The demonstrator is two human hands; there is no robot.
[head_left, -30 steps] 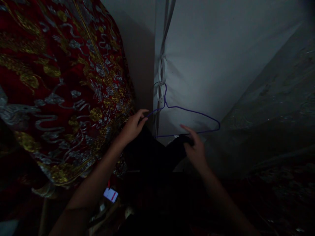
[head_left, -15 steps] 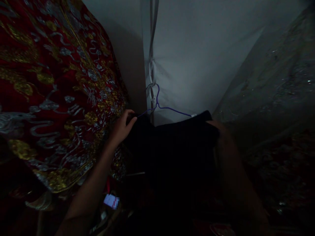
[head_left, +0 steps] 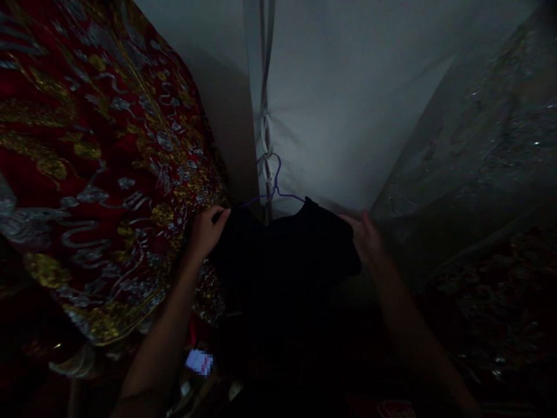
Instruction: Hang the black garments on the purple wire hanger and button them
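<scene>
A black short-sleeved shirt [head_left: 282, 255] hangs on a thin purple hanger [head_left: 277, 184], whose hook sits in a white ring [head_left: 266, 132]. My left hand [head_left: 209, 229] is closed, its thumb and fingers pinching the shirt at the left shoulder. At the other shoulder my right hand [head_left: 368, 238] is open, fingers stretched toward the sleeve and thumb apart. Its fingertips reach the sleeve's edge. Both hanger arms run into the shirt, so their ends are hidden. Low light swallows the lower part of the shirt.
On the left hangs a red garment [head_left: 143, 157] with gold and silver embroidery, close to my left forearm. A sheer sparkling cover [head_left: 456, 157] hangs at the right. Behind is a pale wall [head_left: 331, 104]. A white tag [head_left: 199, 361] shows low on the left.
The shirt's right shoulder now lies over the hanger's right arm, which was bare before. My right hand has moved left and opened from the cloth. My left hand has shifted slightly down and left.
</scene>
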